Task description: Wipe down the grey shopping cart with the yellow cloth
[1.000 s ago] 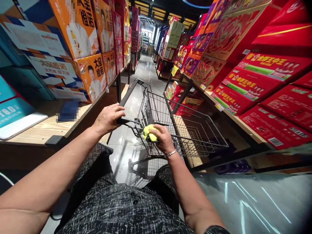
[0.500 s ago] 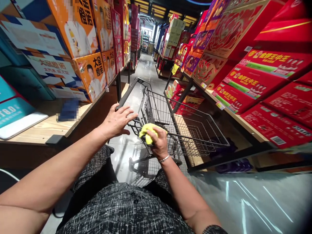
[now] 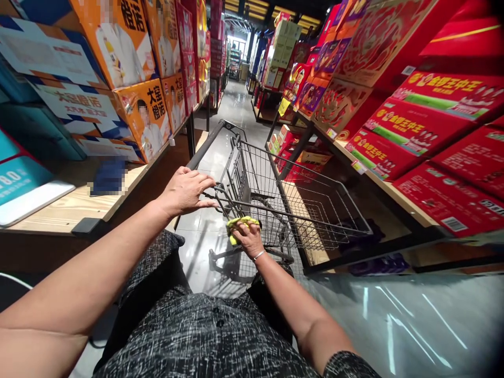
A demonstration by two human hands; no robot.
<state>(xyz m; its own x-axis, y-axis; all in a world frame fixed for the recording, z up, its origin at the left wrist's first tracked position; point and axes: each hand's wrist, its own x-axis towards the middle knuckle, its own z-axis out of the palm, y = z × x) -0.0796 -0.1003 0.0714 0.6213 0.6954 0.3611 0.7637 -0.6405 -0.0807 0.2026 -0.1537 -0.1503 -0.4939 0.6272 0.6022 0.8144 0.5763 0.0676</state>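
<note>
In a shop aisle, orange boxes printed with a figure in white stand stacked on a wooden shelf at nine o'clock. Toward the centre, the person's left hand rests on the dark handle bar of a wire shopping cart, fingers curled loosely over the near end of the bar and the frame just below it. Just beside it, at about five o'clock from that hand, the right hand presses a yellow cloth against the cart's rear wire frame, the fingers closed narrowly over the bunched fabric; a thin bracelet circles the wrist. The cloth sits at the near, lower edge of the basket, touching the wires. The cart basket reaches away toward one o'clock along a glossy grey floor. At three o'clock, red gift boxes with yellow and green lettering lie tilted on a sloped shelf, price tags along its front edge.
</note>
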